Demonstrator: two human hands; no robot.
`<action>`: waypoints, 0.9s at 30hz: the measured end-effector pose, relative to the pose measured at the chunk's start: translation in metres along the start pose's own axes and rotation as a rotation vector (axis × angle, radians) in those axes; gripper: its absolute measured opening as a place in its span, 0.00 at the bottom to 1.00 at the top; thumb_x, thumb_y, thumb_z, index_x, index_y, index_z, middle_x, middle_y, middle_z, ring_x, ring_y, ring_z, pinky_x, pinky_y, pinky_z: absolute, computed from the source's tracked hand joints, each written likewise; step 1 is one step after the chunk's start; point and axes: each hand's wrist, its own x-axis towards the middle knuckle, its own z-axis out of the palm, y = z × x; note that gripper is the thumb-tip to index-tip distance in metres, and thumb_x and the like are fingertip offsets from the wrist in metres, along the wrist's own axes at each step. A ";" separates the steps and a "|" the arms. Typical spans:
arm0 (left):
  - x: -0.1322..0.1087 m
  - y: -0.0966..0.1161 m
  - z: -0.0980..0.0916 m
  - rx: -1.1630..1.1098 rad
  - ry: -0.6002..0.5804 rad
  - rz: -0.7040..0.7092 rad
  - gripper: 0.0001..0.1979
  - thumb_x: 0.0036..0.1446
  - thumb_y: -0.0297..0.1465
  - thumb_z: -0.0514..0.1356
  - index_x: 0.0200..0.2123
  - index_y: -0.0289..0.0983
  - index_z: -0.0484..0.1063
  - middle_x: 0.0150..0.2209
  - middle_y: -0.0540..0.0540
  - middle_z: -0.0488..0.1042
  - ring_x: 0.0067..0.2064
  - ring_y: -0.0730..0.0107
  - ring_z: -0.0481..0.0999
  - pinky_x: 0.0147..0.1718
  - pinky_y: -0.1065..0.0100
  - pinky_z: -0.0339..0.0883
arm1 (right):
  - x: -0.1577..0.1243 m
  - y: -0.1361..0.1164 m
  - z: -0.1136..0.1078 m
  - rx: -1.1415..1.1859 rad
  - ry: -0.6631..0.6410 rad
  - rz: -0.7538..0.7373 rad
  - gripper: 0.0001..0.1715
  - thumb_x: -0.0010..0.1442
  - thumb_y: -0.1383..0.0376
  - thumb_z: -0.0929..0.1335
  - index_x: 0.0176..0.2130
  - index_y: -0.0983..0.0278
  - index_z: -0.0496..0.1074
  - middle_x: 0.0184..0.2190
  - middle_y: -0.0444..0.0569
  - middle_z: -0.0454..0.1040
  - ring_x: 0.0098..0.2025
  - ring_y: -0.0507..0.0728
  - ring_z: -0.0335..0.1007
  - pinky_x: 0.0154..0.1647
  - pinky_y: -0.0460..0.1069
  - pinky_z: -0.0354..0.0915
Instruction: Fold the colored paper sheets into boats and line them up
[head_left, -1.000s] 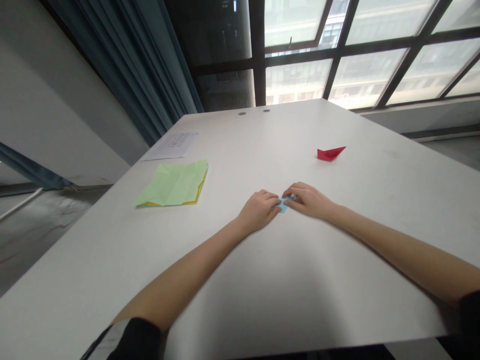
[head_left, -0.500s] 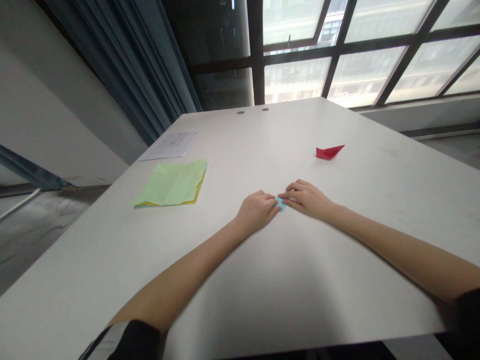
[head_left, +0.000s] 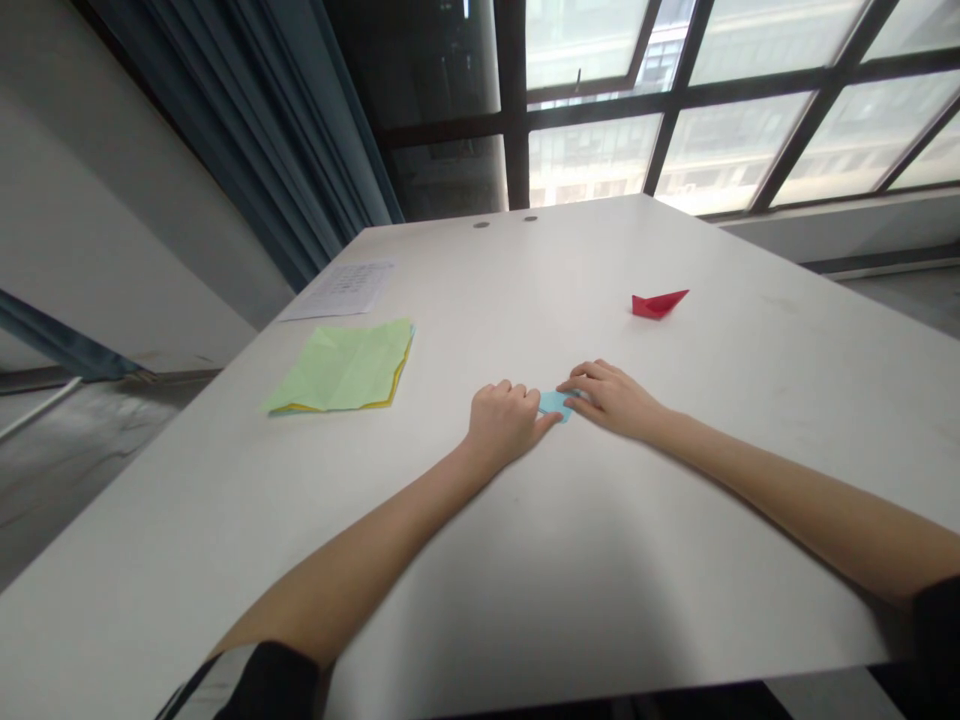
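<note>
A small folded piece of light blue paper (head_left: pixel 553 402) lies on the white table between my two hands. My left hand (head_left: pixel 506 420) is closed at the paper's left side, its fingers curled and its thumb stretched along the near edge. From the right, my right hand (head_left: pixel 609 398) pinches the paper between thumb and fingers, covering its right end. Part of the paper's left end is hidden behind the left fingers. A red folded paper boat (head_left: pixel 660 305) stands farther back, to the right of my hands.
A stack of green, yellow and blue paper sheets (head_left: pixel 345 368) lies to the left on the white table (head_left: pixel 480 600). Behind it is a printed white sheet (head_left: pixel 341 290). Two round grommets sit near the table's far edge, before a curtain (head_left: pixel 285 130) and windows.
My left fingers have curled in and shifted slightly left, baring more of the blue paper. My right hand stays almost still on its right end.
</note>
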 end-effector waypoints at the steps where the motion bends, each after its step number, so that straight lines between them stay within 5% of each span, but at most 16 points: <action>1: 0.000 0.000 0.000 0.010 0.003 -0.003 0.22 0.54 0.48 0.54 0.28 0.33 0.72 0.27 0.39 0.72 0.32 0.60 0.70 0.28 0.64 0.56 | 0.000 0.000 0.000 0.002 -0.006 0.006 0.17 0.60 0.60 0.62 0.46 0.63 0.71 0.41 0.54 0.69 0.41 0.59 0.64 0.44 0.55 0.62; 9: 0.000 -0.003 -0.001 -0.028 0.035 0.030 0.17 0.54 0.44 0.55 0.32 0.35 0.70 0.37 0.40 0.72 0.40 0.60 0.68 0.32 0.63 0.60 | 0.003 -0.002 -0.001 0.116 -0.010 0.019 0.11 0.58 0.63 0.63 0.41 0.65 0.69 0.40 0.54 0.69 0.41 0.59 0.64 0.44 0.55 0.60; 14: -0.001 -0.003 0.000 -0.206 0.120 0.046 0.08 0.53 0.35 0.57 0.33 0.37 0.70 0.43 0.42 0.67 0.41 0.62 0.67 0.39 0.61 0.61 | 0.005 -0.003 -0.002 0.319 0.073 0.199 0.06 0.55 0.63 0.65 0.35 0.63 0.65 0.27 0.45 0.69 0.29 0.53 0.63 0.30 0.47 0.60; 19: 0.005 0.001 0.002 -0.700 0.179 -0.194 0.06 0.54 0.32 0.56 0.31 0.35 0.70 0.41 0.43 0.66 0.34 0.72 0.69 0.35 0.68 0.64 | 0.007 -0.012 -0.005 0.362 0.198 0.246 0.06 0.53 0.63 0.67 0.32 0.62 0.65 0.24 0.42 0.68 0.26 0.51 0.62 0.28 0.46 0.58; 23: 0.012 0.003 0.003 -1.189 0.081 -0.399 0.11 0.52 0.38 0.58 0.28 0.34 0.66 0.30 0.48 0.69 0.25 0.77 0.69 0.25 0.74 0.62 | 0.006 -0.024 -0.005 0.368 0.248 0.173 0.04 0.53 0.64 0.66 0.31 0.61 0.65 0.29 0.45 0.71 0.31 0.53 0.64 0.31 0.47 0.59; 27: 0.014 0.002 0.004 -1.423 0.044 -0.444 0.14 0.49 0.40 0.61 0.27 0.34 0.64 0.26 0.51 0.68 0.24 0.78 0.69 0.25 0.75 0.61 | 0.007 -0.033 -0.006 0.462 0.210 0.159 0.06 0.53 0.63 0.66 0.33 0.61 0.64 0.33 0.46 0.73 0.33 0.53 0.66 0.33 0.48 0.61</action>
